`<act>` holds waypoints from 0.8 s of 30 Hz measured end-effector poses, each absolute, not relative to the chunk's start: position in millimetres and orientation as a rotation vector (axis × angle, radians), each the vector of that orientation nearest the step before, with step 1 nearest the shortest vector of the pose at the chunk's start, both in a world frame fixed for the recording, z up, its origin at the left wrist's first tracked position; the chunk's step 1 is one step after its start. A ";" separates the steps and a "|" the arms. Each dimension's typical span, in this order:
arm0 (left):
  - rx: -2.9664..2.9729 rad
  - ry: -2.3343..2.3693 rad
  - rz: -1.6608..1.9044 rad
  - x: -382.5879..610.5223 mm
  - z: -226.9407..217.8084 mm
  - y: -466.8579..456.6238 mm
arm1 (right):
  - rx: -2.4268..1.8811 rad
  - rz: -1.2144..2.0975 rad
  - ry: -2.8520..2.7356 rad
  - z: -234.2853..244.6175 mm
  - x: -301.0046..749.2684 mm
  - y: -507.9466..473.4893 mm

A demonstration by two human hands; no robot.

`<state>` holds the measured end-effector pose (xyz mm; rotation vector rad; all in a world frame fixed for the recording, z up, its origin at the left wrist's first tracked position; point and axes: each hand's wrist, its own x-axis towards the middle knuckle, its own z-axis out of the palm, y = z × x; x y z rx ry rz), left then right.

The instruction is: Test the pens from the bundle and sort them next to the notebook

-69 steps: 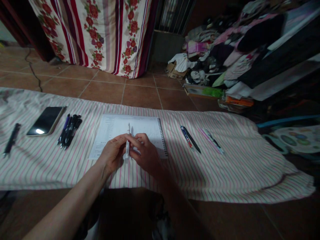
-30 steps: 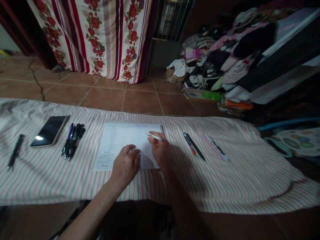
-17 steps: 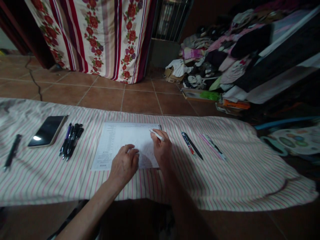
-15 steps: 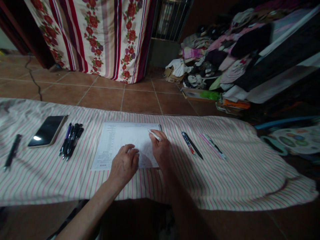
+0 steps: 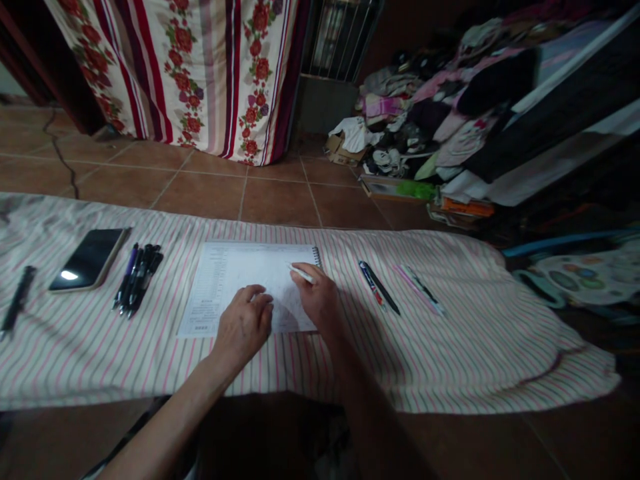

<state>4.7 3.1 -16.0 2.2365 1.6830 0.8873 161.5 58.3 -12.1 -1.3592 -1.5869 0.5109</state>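
Note:
A spiral notebook (image 5: 235,280) with a printed page lies open on a striped cloth (image 5: 450,347) spread over the floor. My right hand (image 5: 317,300) is closed round a white pen (image 5: 301,273), its tip on the page near the notebook's right edge. My left hand (image 5: 243,327) rests on the lower part of the page, fingers curled loosely and holding nothing.
A phone (image 5: 89,259) and a bunch of dark pens (image 5: 137,270) lie left of the notebook, one black pen (image 5: 14,305) further left. More pens (image 5: 379,287) and a pink one (image 5: 419,288) lie to the right. A floral curtain (image 5: 200,73) and heaped clothes (image 5: 450,100) stand behind.
Both hands held the white pen upright over the page at first. My right hand has since carried it to the page's right side, and my left hand has settled on the paper.

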 end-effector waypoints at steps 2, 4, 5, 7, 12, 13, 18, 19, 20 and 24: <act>2.255 1.683 0.876 4.7 -16.3 3.3 | -1.377 0.567 -1.542 -12.9 161.2 58.0; 2.267 1.694 0.854 5.0 -16.0 3.4 | -1.396 0.548 -1.505 -12.4 161.9 58.5; 2.274 1.699 0.845 5.2 -15.6 3.5 | -1.404 0.554 -1.495 -11.8 162.5 58.9; 2.292 1.697 0.845 5.8 -14.4 3.6 | -1.417 0.601 -1.463 -10.5 164.2 59.8; 2.312 1.688 0.853 6.1 -12.6 4.0 | -1.421 0.568 -1.471 -11.0 167.8 60.8; 2.315 1.688 0.845 5.9 -12.6 4.0 | -1.423 0.598 -1.463 -11.6 168.0 60.6; 2.316 1.680 0.821 5.3 -12.8 3.5 | -1.454 0.572 -1.458 -12.2 168.3 58.6; 2.317 1.680 0.825 5.3 -12.8 3.4 | -1.460 0.596 -1.448 -11.5 168.2 58.1; 2.318 1.679 0.831 5.2 -12.9 3.4 | -1.464 0.617 -1.428 -10.4 168.0 57.6; 2.332 1.669 0.855 4.5 -14.0 3.6 | -1.468 0.699 -1.411 -0.9 167.6 54.5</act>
